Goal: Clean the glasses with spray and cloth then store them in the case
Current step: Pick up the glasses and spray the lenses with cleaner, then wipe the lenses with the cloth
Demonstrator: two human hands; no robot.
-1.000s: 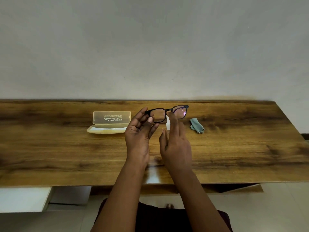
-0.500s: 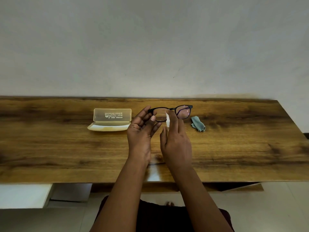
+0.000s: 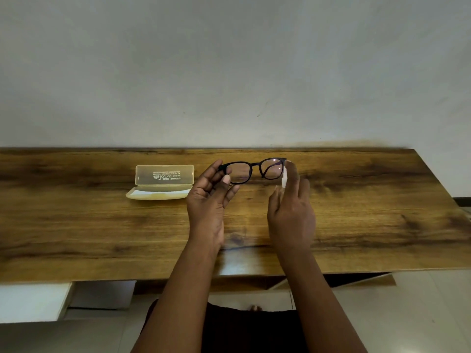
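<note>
Black-framed glasses (image 3: 254, 169) are held up over the wooden table (image 3: 102, 225), pinched at their left end by my left hand (image 3: 210, 200). My right hand (image 3: 290, 207) grips a small white spray bottle (image 3: 285, 177) upright, its top level with the right lens and close beside it. The translucent yellow case (image 3: 163, 182) lies open on the table to the left of my left hand, lid raised toward the wall. The cloth is hidden behind my right hand.
The table runs wall to wall in width, with its front edge (image 3: 229, 273) near my lap. A white cabinet (image 3: 33, 301) stands under the table at the left. A plain grey wall (image 3: 229, 72) rises behind the table.
My right hand has carried the spray bottle from the middle of the glasses to their right lens, covering the cloth. My left hand still holds the glasses, slightly raised.
</note>
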